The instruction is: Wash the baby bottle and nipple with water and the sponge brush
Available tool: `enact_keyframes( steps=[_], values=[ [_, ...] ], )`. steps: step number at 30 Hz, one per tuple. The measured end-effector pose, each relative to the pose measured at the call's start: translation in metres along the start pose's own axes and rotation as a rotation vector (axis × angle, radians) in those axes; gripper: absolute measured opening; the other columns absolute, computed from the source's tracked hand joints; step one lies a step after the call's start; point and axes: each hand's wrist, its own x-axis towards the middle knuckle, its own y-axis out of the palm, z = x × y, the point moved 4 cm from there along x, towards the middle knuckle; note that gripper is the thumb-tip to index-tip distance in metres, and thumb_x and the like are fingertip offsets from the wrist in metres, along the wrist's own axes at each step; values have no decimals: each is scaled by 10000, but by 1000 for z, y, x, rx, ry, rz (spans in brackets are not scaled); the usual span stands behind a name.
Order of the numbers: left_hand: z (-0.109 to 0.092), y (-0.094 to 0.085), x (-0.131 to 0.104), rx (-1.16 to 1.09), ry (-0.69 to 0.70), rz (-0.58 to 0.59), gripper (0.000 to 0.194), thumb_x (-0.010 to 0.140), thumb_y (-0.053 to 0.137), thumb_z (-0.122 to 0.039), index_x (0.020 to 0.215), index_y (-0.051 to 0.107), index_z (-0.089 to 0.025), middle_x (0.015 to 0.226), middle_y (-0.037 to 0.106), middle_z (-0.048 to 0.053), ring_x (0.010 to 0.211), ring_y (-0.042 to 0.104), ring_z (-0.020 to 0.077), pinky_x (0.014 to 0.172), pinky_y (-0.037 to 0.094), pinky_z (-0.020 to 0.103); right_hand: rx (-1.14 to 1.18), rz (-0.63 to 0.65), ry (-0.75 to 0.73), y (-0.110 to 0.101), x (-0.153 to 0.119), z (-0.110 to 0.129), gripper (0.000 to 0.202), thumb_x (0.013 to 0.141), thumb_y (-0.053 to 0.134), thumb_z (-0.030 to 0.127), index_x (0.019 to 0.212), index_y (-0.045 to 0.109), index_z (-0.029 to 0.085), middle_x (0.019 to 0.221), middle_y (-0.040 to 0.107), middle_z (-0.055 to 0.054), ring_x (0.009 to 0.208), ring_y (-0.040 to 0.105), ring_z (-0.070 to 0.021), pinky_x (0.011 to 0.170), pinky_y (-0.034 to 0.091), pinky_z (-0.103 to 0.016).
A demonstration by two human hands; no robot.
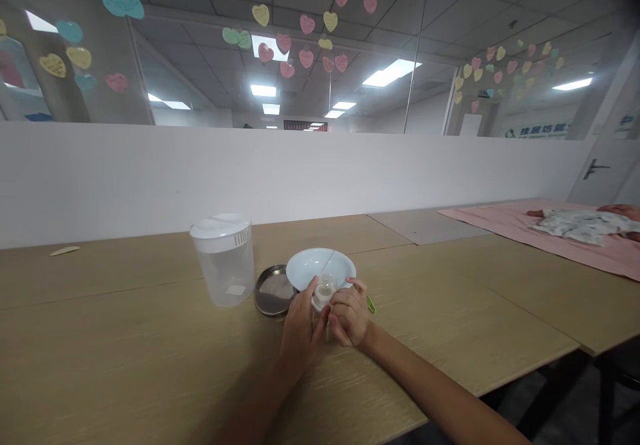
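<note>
A small baby bottle (325, 290) with a clear teat-like top and a white collar stands between my hands, just in front of a white bowl (305, 266). My left hand (301, 321) is wrapped along the bottle's left side. Curled fingers of my right hand (349, 315) press against its right side at the collar. Most of the bottle's body is hidden by my hands. A round metal dish (274, 291) lies left of the bowl, close to my left fingers. Something small and bright green (371, 305) peeks out beyond my right hand.
A clear plastic container (225, 271) with a white lid stands at the left on the wooden table (150, 365). A flat pale wooden piece (65, 251) lies farther left. On the right, a baby-like figure in patterned clothing (585, 225) lies on a pink cloth (500, 221).
</note>
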Motion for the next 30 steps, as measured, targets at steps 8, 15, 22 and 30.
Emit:
enact_keyframes(
  steps=[8,15,22,30],
  values=[
    [-4,-2,0,-1,-11,-20,497,919,419,-323,1375,327,-147,1309,530,150,1197,511,219,974,431,384,-43,-9,113,-1,1,-5,115,775,401,128,711,443,215,576,480,44,566,477,-123,826,371,-397],
    [-6,-2,1,13,10,-40,498,917,422,-324,1375,331,-153,1318,522,157,1201,510,238,969,440,407,-24,-15,170,-1,1,-9,118,773,394,141,675,417,204,555,427,50,546,416,-116,799,338,-374],
    [-7,-3,2,27,23,-48,497,919,423,-327,1374,328,-152,1306,531,152,1193,518,231,964,446,394,-1,-32,219,-3,5,-9,116,742,437,173,630,424,198,521,380,53,523,373,-116,734,299,-363],
    [-13,-9,3,153,102,-111,493,910,442,-325,1357,340,-146,1186,603,145,1075,581,231,891,468,375,-6,-3,251,-3,1,-12,148,781,433,165,650,499,188,487,403,49,514,367,-114,681,247,-348]
  ],
)
